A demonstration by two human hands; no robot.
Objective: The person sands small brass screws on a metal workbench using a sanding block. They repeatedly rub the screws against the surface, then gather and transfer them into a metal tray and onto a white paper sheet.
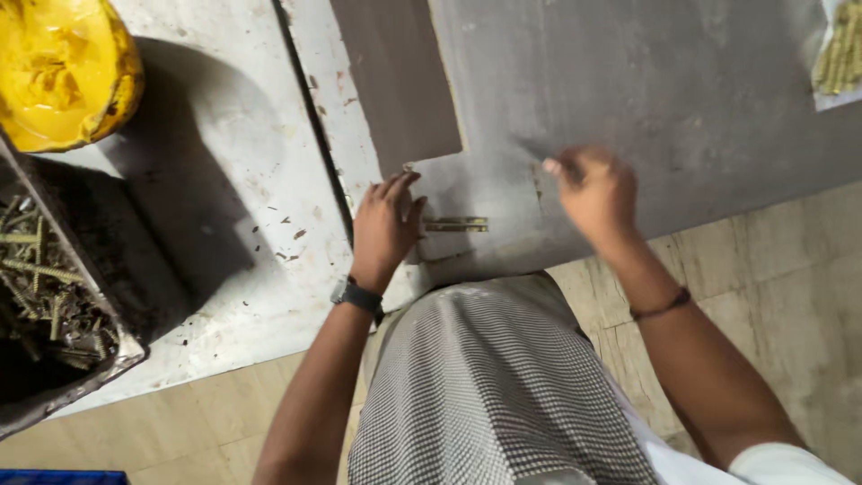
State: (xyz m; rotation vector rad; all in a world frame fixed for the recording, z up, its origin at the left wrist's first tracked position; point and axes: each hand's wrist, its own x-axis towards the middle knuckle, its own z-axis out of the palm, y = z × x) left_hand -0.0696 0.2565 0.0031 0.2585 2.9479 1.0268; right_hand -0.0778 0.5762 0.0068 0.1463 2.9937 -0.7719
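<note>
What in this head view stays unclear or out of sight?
- Right hand: motion blur; whether its fingers pinch anything cannot be told.
- Hinge: too small to see screws or holes; left hand sits by its end.
- Yellow container: cut off by the top-left edge.
- Packet: cut off by the right edge.
- Tray: its contents are in shadow, cut off at left.

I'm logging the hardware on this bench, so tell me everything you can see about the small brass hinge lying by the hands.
The brass hinge is a narrow, yellow-metal strip lying flat and closed lengthwise on the grey board, near its front edge. It runs left to right, with faint segments along it; any screw holes are too small to tell. The left hand rests fingers-down just beside its left end, close enough that contact cannot be judged. The right hand, blurred, is apart to its right.
</note>
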